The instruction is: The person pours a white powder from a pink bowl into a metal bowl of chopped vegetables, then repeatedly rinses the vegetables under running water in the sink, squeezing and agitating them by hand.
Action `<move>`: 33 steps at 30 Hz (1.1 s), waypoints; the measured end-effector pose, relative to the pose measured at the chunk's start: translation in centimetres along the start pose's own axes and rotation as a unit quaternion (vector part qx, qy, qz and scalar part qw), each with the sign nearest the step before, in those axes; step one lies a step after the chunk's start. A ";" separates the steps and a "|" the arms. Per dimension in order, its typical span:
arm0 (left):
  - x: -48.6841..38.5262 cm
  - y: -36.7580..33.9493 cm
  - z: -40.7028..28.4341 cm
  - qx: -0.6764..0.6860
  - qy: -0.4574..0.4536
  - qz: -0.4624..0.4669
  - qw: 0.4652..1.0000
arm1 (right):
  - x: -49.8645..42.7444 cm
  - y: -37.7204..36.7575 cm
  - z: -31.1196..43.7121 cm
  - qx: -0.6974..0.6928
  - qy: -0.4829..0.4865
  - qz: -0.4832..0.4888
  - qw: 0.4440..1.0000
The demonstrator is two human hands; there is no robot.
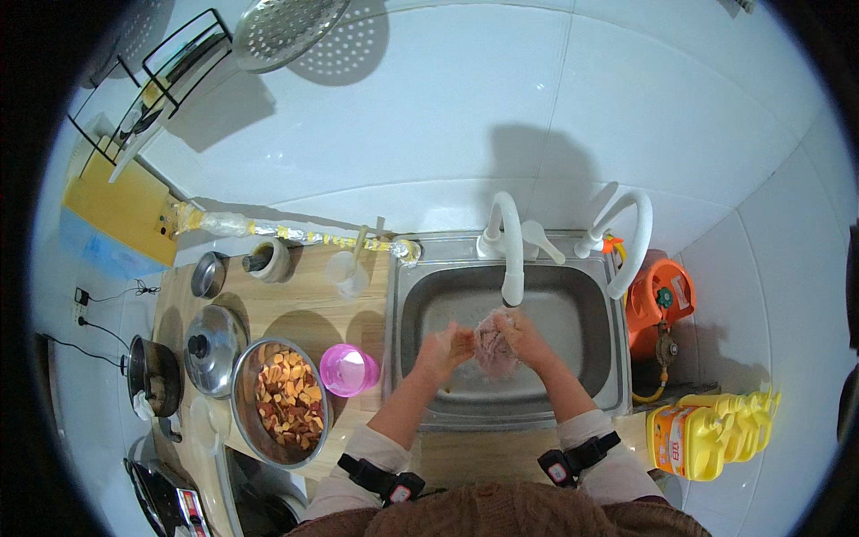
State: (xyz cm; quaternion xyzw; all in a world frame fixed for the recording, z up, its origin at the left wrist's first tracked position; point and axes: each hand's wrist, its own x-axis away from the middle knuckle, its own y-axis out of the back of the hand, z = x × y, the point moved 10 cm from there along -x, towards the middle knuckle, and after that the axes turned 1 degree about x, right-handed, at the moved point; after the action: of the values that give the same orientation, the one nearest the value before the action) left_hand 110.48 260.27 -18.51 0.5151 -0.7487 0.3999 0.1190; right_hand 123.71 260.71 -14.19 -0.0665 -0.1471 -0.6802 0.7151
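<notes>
Below the spout of the white faucet (513, 268), a wet pale-pink cloth (495, 349) hangs bunched over the stainless steel sink (557, 396). My right hand (522, 333) grips its upper right part. Close against the cloth's left edge is my left hand (448, 348), slightly blurred, its fingers loosely spread; whether the fingertips touch the cloth is hard to tell. A small dark bit lies in the basin near my left wrist.
Left of the sink, a pink plastic cup (349, 370) stands beside a steel bowl (282, 403) of cut orange pieces. Behind are a lidded pot (216, 349) and a mortar (270, 260). A second white faucet (631, 241), an orange gas cylinder (661, 295) and yellow jugs (704, 436) stand right.
</notes>
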 end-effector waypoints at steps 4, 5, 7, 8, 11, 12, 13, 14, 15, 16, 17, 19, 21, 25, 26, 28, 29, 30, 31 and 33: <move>-0.4 0.2 5.4 0.093 0.123 -0.040 0.987 | 1.2 -2.5 2.5 0.012 0.077 0.010 0.997; -0.6 -0.5 5.5 0.160 0.105 -0.024 0.981 | 2.3 -3.8 4.4 0.171 0.157 -0.044 0.972; -0.9 -1.5 5.1 0.243 0.067 0.019 0.968 | 4.6 -6.5 6.4 0.304 0.228 -0.102 0.919; -0.9 -2.1 4.7 0.260 0.047 0.046 0.963 | 5.2 -7.1 6.5 0.286 0.225 -0.110 0.925; -0.7 -3.5 3.4 0.306 -0.012 0.129 0.943 | 4.8 -7.1 6.6 0.341 0.207 -0.121 0.909; -0.4 -4.2 2.3 0.335 -0.058 0.186 0.922 | 4.0 -7.2 5.8 0.387 0.177 -0.086 0.901; -1.2 -2.8 3.8 0.271 -0.032 0.089 0.958 | 3.4 -5.6 5.6 0.376 0.164 -0.120 0.904; -1.6 -1.7 4.6 0.220 -0.032 0.022 0.975 | 2.5 -4.5 4.7 0.375 0.129 -0.119 0.910; -1.8 -0.5 5.5 0.146 -0.010 -0.051 0.988 | 2.2 -3.4 4.5 0.372 0.120 -0.151 0.908; -2.1 -0.9 5.6 0.220 -0.009 -0.030 0.975 | 2.2 -4.2 4.3 0.411 0.146 -0.128 0.890; -2.3 -1.0 5.4 0.253 -0.018 -0.020 0.967 | 2.7 -5.0 4.8 0.449 0.199 -0.138 0.860; -2.4 -1.4 5.7 0.309 0.005 -0.016 0.951 | 3.5 -6.0 5.0 0.469 0.269 -0.153 0.827; -1.8 -1.9 5.5 0.367 0.026 -0.017 0.930 | 3.3 -6.5 4.5 0.445 0.288 -0.131 0.838; 0.1 -2.2 3.5 0.153 -0.031 -0.105 0.982 | 1.6 -4.3 2.1 0.464 0.132 -0.136 0.865; 0.4 -2.0 3.4 0.215 -0.016 -0.121 0.969 | 2.2 -4.6 3.0 0.441 0.181 -0.144 0.867; 0.6 -2.4 3.2 0.347 0.001 -0.113 0.931 | 2.9 -5.0 3.9 0.415 0.229 -0.136 0.870; 0.6 -2.5 2.6 0.319 -0.005 -0.094 0.943 | 3.4 -5.6 3.8 0.411 0.231 -0.118 0.874; 0.4 -2.4 1.6 0.281 -0.034 -0.083 0.956 | 3.1 -6.3 3.2 0.414 0.215 -0.063 0.882; 0.3 -1.7 1.3 0.242 -0.039 -0.103 0.964 | 3.4 -6.1 3.1 0.422 0.202 -0.077 0.881; 0.0 -1.2 0.2 0.155 -0.072 -0.113 0.979 | 3.0 -5.2 2.3 0.446 0.161 -0.066 0.878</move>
State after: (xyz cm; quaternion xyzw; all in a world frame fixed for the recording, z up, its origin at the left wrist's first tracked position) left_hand 111.51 259.93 -18.05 0.6359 -0.6214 0.4569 0.0280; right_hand 118.38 258.19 -11.68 0.3800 -0.3219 -0.5890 0.6365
